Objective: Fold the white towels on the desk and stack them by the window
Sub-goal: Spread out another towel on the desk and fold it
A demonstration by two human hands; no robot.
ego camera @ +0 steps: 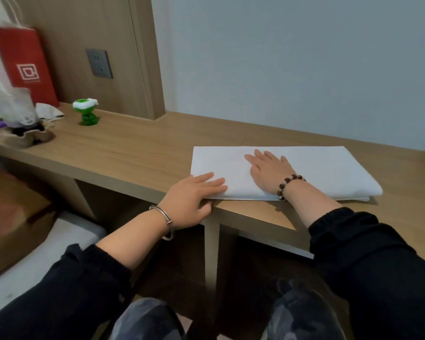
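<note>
The soft, light, folded white cotton towel (304, 173) lies limp on the wooden surface (133, 148), both hands' grip released flat, best pinched at its near-left corner.

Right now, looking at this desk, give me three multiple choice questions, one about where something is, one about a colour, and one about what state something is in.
1. Where does the white towel lie on the desk?
A. By the near edge, on the right
B. Beside the red bag
C. On the floor

2. What colour is the small toy figure standing on the desk?
A. Blue
B. Green and white
C. Yellow

3. How does the right hand meet the towel?
A. Flat, palm down
C. Lifted clear above it
B. Pinching a corner up

Answers: 1 A, the towel runs along the front edge, far from the red bag. 2 B, a green body with a white top. 3 A, the fingers are spread flat on the cloth, while the left hand rests at its near left corner.
</note>
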